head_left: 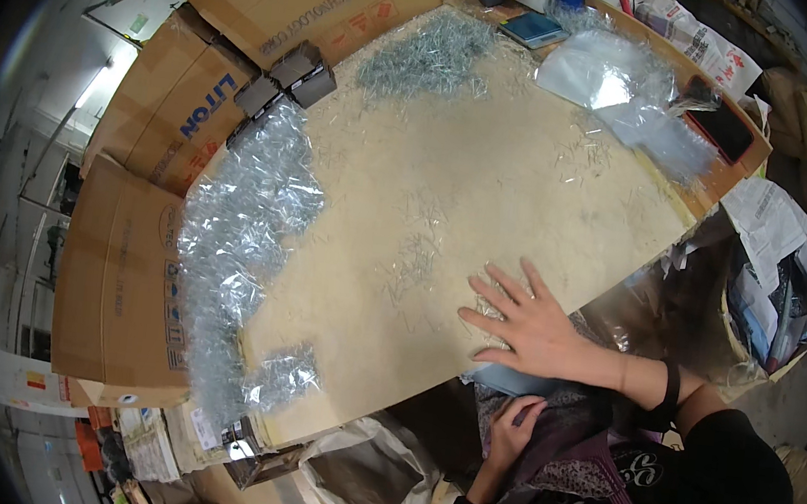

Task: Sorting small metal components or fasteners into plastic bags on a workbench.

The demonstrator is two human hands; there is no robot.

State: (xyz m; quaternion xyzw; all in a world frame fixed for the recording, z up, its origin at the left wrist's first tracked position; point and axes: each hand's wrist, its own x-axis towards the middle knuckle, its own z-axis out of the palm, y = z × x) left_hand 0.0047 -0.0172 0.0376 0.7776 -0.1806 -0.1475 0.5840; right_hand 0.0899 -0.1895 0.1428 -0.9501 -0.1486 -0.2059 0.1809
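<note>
Head view: the right hand (537, 335) lay over the pale wooden tabletop (490, 177), fingers spread wide, gripping nothing I could see. Thin, clear, needle-like pieces (414, 263) were scattered just left of its fingertips. The left hand (510, 435) curled below the table's edge — its hold, I couldn't tell. Fingers closed and kept low would probably gather best — gaps might leak pieces.

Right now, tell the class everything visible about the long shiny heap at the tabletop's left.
The long heap looks like many small, thin, clear plastic-like pieces, silvery where light catches them. It lies loose in a curved band along the left side of the pale tabletop, beside cardboard boxes; dark blocks are at its far end. The right hand and left hand are apart from it.
</note>
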